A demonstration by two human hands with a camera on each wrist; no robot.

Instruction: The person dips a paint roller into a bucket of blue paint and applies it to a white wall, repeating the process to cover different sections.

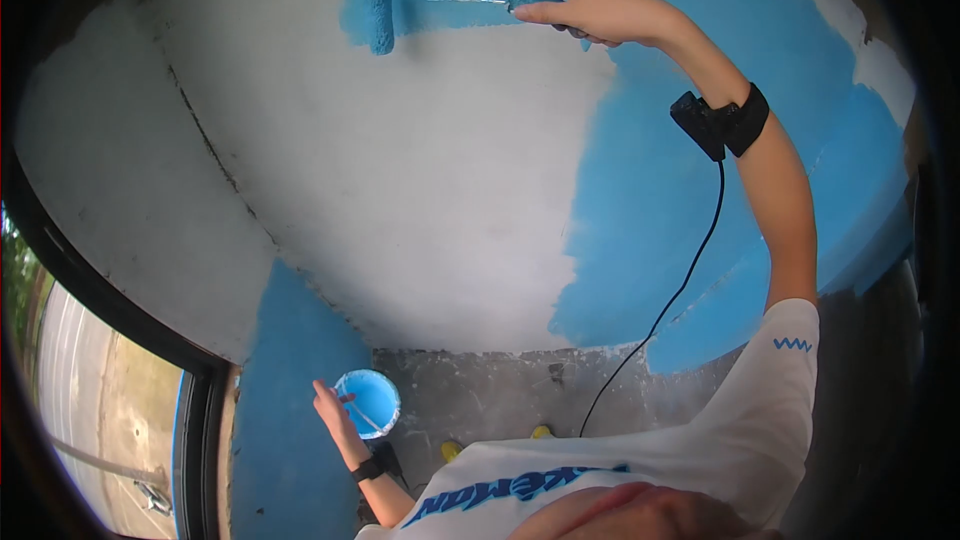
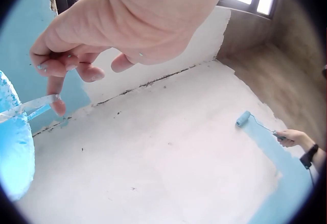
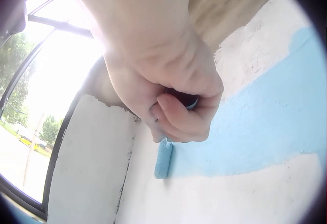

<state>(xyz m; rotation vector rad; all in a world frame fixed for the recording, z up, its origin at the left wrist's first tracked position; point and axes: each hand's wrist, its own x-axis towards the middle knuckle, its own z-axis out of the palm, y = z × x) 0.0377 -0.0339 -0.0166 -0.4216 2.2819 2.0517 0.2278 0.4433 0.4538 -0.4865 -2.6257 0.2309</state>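
My right hand (image 1: 610,15) grips the handle of a paint roller (image 1: 380,20) high on the wall, arm stretched up. Blue paint coats the roller's sleeve, which lies against the wall at the left end of a blue band. In the right wrist view the fingers curl round the handle, and the roller sleeve (image 3: 163,160) shows beyond them. Low on the left, my left hand (image 1: 337,412) holds a bucket of light blue paint (image 1: 396,405) by its bail. The left wrist view shows the bail (image 2: 36,103) hooked on one finger (image 2: 57,89), with the other fingers bent.
The wall (image 1: 450,170) is white in the middle and blue at the top and right. A cracked corner seam runs down the left. A dark-framed window (image 1: 205,420) stands at lower left. A black cable (image 1: 690,280) hangs from the right wrist camera towards the grey floor (image 1: 500,380).
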